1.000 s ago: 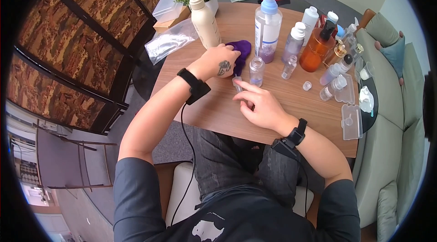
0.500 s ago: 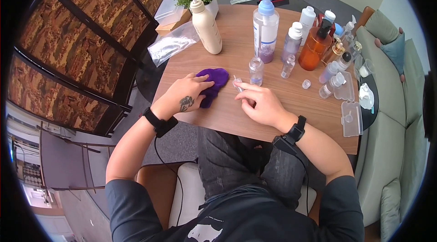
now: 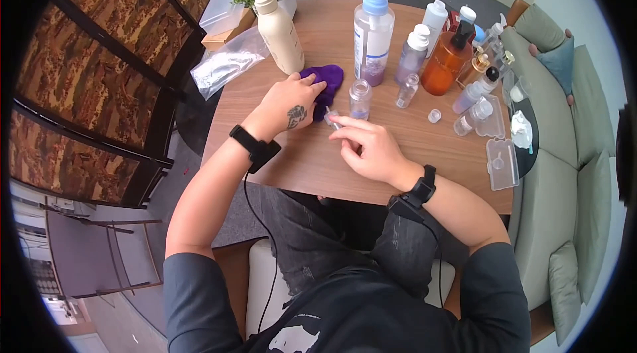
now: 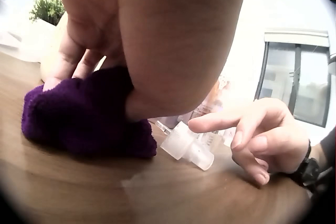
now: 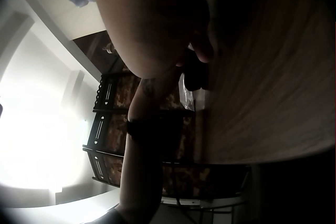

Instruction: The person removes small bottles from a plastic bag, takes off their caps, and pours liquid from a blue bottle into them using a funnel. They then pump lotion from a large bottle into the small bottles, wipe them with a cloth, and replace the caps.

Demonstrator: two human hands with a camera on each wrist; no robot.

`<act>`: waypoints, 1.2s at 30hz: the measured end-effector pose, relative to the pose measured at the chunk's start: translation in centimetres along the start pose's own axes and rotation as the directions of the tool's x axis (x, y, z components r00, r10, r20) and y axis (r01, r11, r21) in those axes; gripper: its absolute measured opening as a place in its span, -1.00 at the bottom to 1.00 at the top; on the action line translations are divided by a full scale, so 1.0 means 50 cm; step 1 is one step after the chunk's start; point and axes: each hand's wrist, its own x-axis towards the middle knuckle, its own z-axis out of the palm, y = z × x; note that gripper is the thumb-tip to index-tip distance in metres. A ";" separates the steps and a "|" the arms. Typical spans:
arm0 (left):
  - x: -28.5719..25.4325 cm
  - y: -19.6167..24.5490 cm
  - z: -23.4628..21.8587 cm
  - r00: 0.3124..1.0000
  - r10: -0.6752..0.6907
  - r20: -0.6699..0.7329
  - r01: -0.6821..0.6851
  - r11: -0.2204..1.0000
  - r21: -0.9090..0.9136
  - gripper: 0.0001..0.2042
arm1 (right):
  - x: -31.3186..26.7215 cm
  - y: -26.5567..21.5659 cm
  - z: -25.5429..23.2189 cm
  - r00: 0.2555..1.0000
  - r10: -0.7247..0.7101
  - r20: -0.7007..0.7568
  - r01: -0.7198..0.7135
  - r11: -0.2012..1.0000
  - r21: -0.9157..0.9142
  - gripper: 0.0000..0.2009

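Observation:
The left hand (image 3: 289, 107) presses on a purple cloth (image 3: 328, 81) on the wooden table, its fingers spread over the cloth. In the left wrist view the cloth (image 4: 79, 124) is bunched under the fingers and thumb. Just right of it lies a small clear plastic piece (image 4: 187, 145), which the right hand's (image 4: 268, 137) extended index finger touches or nearly touches. The head view shows the right hand (image 3: 373, 152) with its other fingers bent loosely. An uncapped clear bottle (image 3: 359, 101) stands upright behind that hand. The right wrist view is very dark.
A cream pump bottle (image 3: 279, 38) and a blue-topped pump bottle (image 3: 373, 44) stand behind the hands. Several bottles, including an orange one (image 3: 446, 68), crowd the right side. A small cap (image 3: 434, 116) and an open clear case (image 3: 502, 166) lie nearer. A plastic bag (image 3: 229, 64) is at the left.
From one second to half a second ago the left hand and cloth moved left and toward the body; now both are back farther in, beside the small clear piece. The right hand stays near that piece.

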 end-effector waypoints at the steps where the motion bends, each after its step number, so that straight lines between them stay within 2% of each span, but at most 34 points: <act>1: -0.008 -0.001 0.005 0.999 0.007 -0.042 -0.008 1.000 -0.015 -0.47 | 0.004 0.003 -0.001 1.000 -0.001 0.005 0.001 1.000 0.014 -0.82; 5: -0.044 -0.025 0.011 0.987 0.077 -0.141 -0.092 0.990 -0.104 -0.47 | 0.004 0.010 0.000 1.000 0.013 -0.006 -0.013 0.999 0.050 -0.80; 8: -0.088 -0.035 -0.019 0.998 0.016 -0.064 -0.023 0.992 -0.121 -0.46 | 0.010 0.002 -0.002 0.998 -0.061 -0.012 0.062 0.995 0.083 -0.76; 9: -0.102 -0.048 -0.016 0.995 0.027 -0.098 -0.036 0.995 -0.094 -0.44 | 0.011 0.002 -0.003 0.993 -0.114 -0.030 0.117 0.988 0.100 -0.76; 12: -0.133 -0.075 -0.021 0.994 -0.055 -0.096 0.055 0.998 -0.003 -0.46 | 0.015 -0.010 -0.030 0.971 -0.220 -0.089 0.229 0.968 0.106 -0.73; 16: -0.150 -0.040 -0.065 0.968 -0.153 -0.200 0.152 0.988 -0.022 -0.55 | 0.009 -0.020 -0.060 0.927 -0.302 -0.223 0.320 0.946 0.047 -0.78; 18: -0.130 0.008 -0.077 0.949 -0.151 -0.276 0.099 0.976 -0.195 -0.66 | 0.013 -0.015 -0.071 0.916 -0.256 -0.309 0.299 0.949 0.099 -0.73; 20: -0.105 0.082 -0.076 0.952 -0.278 -0.129 0.203 0.887 -0.415 -0.61 | 0.020 -0.009 -0.073 0.906 -0.187 -0.381 0.265 0.950 0.164 -0.67; 22: -0.079 0.118 -0.050 0.950 -0.310 -0.035 0.253 0.833 -0.491 -0.56 | 0.032 0.002 -0.071 0.894 -0.099 -0.437 0.221 0.946 0.236 -0.59; 23: -0.066 0.139 -0.057 0.934 -0.356 0.034 0.331 0.824 -0.459 -0.61 | 0.037 0.004 -0.073 0.904 -0.073 -0.422 0.186 0.955 0.232 -0.46; 26: -0.049 0.149 -0.029 0.946 -0.322 0.012 0.302 0.872 -0.385 -0.61 | 0.043 -0.002 -0.081 0.951 0.002 -0.308 0.043 0.989 0.139 -0.36; 27: -0.047 0.148 -0.025 0.939 -0.339 0.052 0.332 0.858 -0.393 -0.62 | 0.043 0.000 -0.080 0.962 0.033 -0.272 0.000 0.993 0.121 -0.30; 30: -0.055 0.134 -0.031 0.947 -0.311 -0.081 0.249 0.869 -0.427 -0.62 | 0.044 0.010 -0.075 0.976 0.117 -0.185 -0.093 0.987 0.133 -0.38; 31: -0.058 0.120 -0.039 0.930 -0.327 -0.170 0.239 0.887 -0.395 -0.66 | 0.044 0.015 -0.073 0.975 0.110 -0.192 -0.088 0.989 0.120 -0.44; 33: -0.050 0.095 -0.086 0.916 -0.350 -0.195 0.202 0.824 -0.529 -0.67 | 0.043 0.017 -0.077 0.972 0.174 -0.156 -0.155 0.980 0.126 -0.46; 34: -0.047 0.088 -0.109 0.908 -0.356 -0.219 0.161 0.781 -0.604 -0.68 | 0.043 0.017 -0.077 0.972 0.176 -0.157 -0.156 0.979 0.129 -0.46; 36: -0.042 0.086 -0.152 0.890 -0.328 -0.317 0.101 0.819 -0.565 -0.68 | 0.043 0.015 -0.077 0.972 0.149 -0.181 -0.126 0.983 0.136 -0.47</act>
